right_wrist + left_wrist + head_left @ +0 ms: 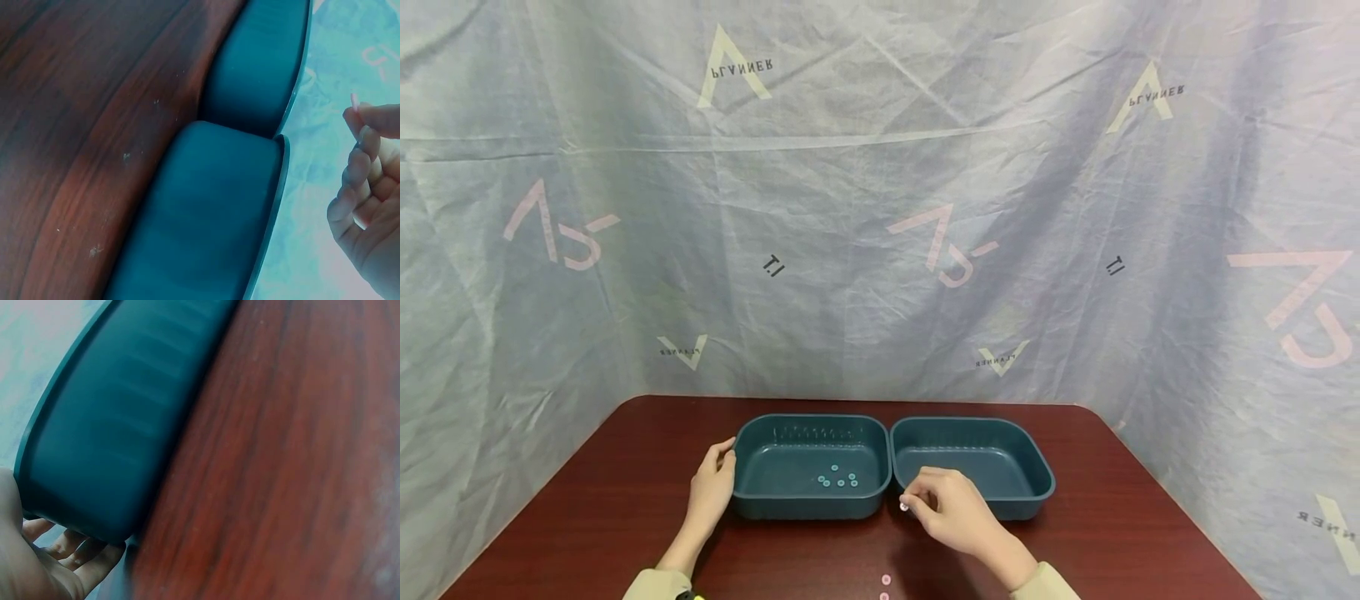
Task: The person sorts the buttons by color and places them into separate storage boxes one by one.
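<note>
In the head view, my left hand (711,483) holds the left end of a dark teal plastic tray (808,507). The left wrist view shows its fingers (94,569) against the tray's outer wall; the thumb's tip is hidden. My right hand (951,512) pinches a small pink button (904,506) between thumb and index finger, just in front of the right teal tray (1018,507). Seen edge-on in the right wrist view, the button (354,102) stands above the tray rims. Several small light-teal buttons (841,483) lie on the left tray's floor, towards its right.
Two more pink buttons (886,579) lie on the dark red wooden table (797,558) near its front edge. The trays stand side by side, their rims almost touching. A printed grey cloth (850,183) hangs behind and at both sides.
</note>
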### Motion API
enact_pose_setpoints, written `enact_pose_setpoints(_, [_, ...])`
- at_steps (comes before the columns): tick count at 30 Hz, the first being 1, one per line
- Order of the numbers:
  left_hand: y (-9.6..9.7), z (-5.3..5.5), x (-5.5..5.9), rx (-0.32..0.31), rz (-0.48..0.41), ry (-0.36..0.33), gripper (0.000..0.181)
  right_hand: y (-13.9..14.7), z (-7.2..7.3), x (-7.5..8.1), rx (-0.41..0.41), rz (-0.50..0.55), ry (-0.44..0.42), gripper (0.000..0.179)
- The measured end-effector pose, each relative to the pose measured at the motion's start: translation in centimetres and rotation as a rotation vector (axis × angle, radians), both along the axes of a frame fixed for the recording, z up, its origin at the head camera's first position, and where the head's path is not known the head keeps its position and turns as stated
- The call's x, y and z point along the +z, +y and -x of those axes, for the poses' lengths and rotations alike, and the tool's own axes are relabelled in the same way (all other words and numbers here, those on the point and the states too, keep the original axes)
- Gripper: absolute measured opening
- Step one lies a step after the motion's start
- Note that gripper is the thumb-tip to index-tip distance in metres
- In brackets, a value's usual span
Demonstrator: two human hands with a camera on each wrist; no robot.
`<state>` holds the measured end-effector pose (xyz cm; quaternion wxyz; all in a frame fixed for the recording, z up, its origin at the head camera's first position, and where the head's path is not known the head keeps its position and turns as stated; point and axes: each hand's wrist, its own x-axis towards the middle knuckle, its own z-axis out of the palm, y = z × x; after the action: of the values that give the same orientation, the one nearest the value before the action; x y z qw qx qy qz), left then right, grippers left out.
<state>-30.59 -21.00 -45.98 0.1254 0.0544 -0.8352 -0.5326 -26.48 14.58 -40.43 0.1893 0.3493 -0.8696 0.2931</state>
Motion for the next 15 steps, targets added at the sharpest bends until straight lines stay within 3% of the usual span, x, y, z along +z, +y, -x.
enact_pose_setpoints(15, [0.08,0.14,0.01,0.013,0.009,-0.003,0.05,0.57,0.8,0.57,-0.189,0.069,-0.019,0.011])
